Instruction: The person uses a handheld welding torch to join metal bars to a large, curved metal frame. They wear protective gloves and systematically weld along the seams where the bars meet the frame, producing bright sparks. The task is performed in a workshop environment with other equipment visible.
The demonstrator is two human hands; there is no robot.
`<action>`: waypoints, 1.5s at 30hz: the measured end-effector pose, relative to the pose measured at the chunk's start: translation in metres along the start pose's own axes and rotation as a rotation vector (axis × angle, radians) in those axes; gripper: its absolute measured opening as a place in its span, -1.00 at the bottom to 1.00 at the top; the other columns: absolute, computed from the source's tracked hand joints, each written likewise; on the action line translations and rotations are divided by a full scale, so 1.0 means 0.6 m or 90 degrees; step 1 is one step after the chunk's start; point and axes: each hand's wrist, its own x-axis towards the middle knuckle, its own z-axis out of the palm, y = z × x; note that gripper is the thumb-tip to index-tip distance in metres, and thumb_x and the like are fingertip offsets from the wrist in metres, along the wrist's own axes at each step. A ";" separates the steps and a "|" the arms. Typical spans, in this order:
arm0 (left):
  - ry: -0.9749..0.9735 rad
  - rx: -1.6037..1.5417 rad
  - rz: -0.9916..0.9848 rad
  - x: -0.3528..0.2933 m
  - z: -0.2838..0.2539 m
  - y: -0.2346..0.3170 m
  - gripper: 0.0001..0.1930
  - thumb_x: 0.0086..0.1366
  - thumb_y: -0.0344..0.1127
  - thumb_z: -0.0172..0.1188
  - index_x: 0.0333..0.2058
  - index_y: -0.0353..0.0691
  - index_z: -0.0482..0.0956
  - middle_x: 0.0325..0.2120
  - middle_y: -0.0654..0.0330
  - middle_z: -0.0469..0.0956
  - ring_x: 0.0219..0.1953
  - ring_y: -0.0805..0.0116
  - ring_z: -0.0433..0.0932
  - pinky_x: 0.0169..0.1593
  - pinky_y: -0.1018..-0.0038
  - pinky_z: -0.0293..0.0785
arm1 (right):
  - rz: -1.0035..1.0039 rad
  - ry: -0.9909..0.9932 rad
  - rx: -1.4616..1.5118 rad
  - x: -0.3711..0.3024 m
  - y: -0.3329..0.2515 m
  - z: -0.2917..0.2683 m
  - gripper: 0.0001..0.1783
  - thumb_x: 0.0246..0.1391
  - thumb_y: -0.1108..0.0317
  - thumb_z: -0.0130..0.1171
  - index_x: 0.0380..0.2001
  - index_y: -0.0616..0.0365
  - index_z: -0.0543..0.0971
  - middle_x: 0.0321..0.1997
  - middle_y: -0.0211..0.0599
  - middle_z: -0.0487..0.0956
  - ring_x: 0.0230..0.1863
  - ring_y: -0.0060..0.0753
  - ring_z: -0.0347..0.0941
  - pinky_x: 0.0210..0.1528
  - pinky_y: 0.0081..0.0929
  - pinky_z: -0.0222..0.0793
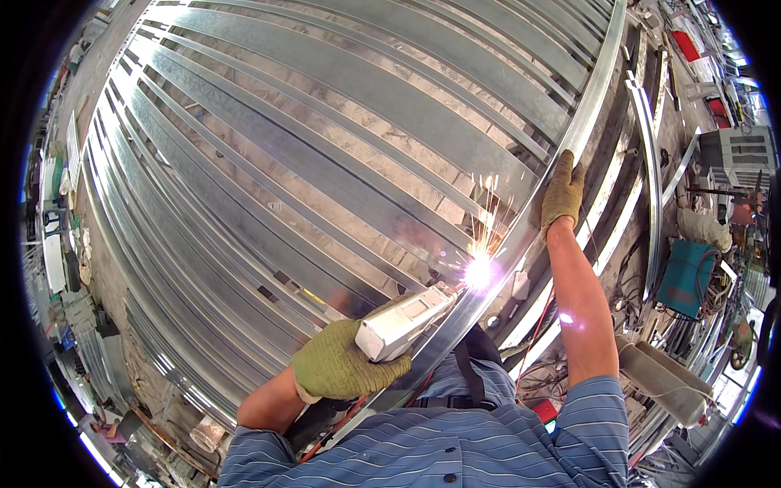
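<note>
- A violet-white spark (478, 273) glared, its centre washed out.
- White glare streaked the metal bars (281, 150) at upper left.
- Straight edges bowed; corners went black.

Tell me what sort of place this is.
Probably a metalworking shop, perhaps for welding: bright sparks fly at the end of the white handheld tool in the gloved left hand, many long metal bars lie spread out, and a teal boxy machine stands at the right.

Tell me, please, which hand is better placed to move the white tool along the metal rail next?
Probably the left hand: it holds the white tool at the sparks; the right hand rests farther along the metal rail.
</note>
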 end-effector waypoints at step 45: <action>-0.001 -0.006 -0.008 -0.031 0.013 -0.022 -0.37 0.36 -0.01 0.44 0.33 -0.08 0.58 -0.17 -0.02 0.79 -0.18 0.09 0.80 -0.04 0.30 0.69 | -0.036 -0.007 -0.003 0.008 0.008 0.002 -0.19 0.53 -0.26 0.00 0.32 0.37 0.50 0.19 0.12 0.65 0.19 0.03 0.58 0.32 -0.16 0.39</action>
